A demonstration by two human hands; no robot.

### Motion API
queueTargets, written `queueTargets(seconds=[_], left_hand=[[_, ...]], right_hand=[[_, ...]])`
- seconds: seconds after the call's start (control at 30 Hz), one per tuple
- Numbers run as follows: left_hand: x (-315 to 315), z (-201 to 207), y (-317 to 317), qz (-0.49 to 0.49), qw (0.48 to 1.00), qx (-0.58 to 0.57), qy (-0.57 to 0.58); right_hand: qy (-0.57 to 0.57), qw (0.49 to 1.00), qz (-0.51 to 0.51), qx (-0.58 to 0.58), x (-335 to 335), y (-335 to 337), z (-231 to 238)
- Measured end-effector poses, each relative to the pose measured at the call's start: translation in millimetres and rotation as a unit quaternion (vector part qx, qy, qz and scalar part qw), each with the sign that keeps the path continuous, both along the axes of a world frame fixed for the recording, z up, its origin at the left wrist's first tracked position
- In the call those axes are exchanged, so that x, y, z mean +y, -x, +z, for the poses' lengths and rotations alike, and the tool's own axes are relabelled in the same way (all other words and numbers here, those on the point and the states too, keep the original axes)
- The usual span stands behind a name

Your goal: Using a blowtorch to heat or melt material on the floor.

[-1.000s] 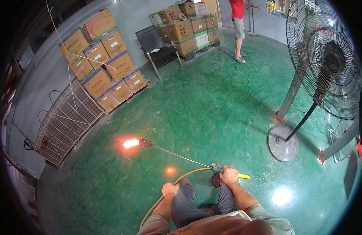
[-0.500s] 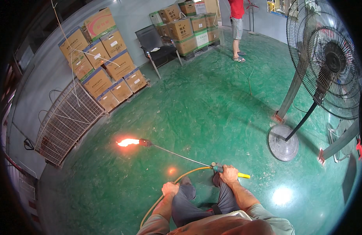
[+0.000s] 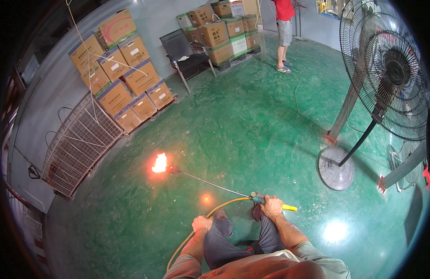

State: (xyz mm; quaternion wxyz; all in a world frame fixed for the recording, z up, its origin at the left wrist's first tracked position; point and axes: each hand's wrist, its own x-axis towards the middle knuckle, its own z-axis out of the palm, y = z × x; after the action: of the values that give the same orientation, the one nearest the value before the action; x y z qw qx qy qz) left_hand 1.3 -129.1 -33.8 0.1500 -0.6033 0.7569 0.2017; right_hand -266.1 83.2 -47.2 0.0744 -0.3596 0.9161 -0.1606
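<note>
My right hand is closed round the grip of a gas torch. A yellow end of the grip sticks out to the right of my fist. The torch's thin metal tube runs left and away to a dark nozzle, where an orange-white flame burns. My left hand is wrapped round the orange hose, which joins the torch near its grip and bends back along my left forearm. Both fists are above my knees.
A standing fan is at the right beside metal posts. Stacked cartons and a wire mesh frame line the left wall. A black chair and more boxes stand at the back, near a person in a red shirt.
The flame has grown shorter and now curls upward instead of stretching left. At the back, the person has shifted slightly right. Both my hands keep their places.
</note>
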Motion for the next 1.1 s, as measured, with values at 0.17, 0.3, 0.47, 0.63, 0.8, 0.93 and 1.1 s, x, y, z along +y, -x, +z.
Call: queueTargets(seconds=[0.17, 0.3, 0.47, 0.63, 0.8, 0.93, 1.1], left_hand=[[0, -3, -2, 0.004, 1.000, 0.012, 0.006], [0, -3, -1, -0.001, 1.000, 0.002, 0.001], [0, -3, -2, -0.005, 1.000, 0.002, 0.002], [0, -3, -1, -0.005, 1.000, 0.000, 0.002], [-1, -4, 0, -0.008, 1.000, 0.001, 0.001], [-1, -4, -2, -0.010, 1.000, -0.005, 0.002], [0, -2, -1, -0.006, 1.000, -0.005, 0.003]], right_hand=[[0.004, 1.000, 0.003, 0.000, 1, -1, -2], [0.001, 1.000, 0.006, -0.007, 1, 0, -2], [0.003, 1.000, 0.011, -0.001, 1, -2, 4], [0.010, 1.000, 0.012, 0.003, 1, -2, 6], [-0.021, 1.000, 0.002, -0.010, 0, -1, 9], [-0.032, 0.999, -0.007, -0.024, -1, -2, 14], [0.009, 1.000, 0.000, -0.005, 0, -3, 12]])
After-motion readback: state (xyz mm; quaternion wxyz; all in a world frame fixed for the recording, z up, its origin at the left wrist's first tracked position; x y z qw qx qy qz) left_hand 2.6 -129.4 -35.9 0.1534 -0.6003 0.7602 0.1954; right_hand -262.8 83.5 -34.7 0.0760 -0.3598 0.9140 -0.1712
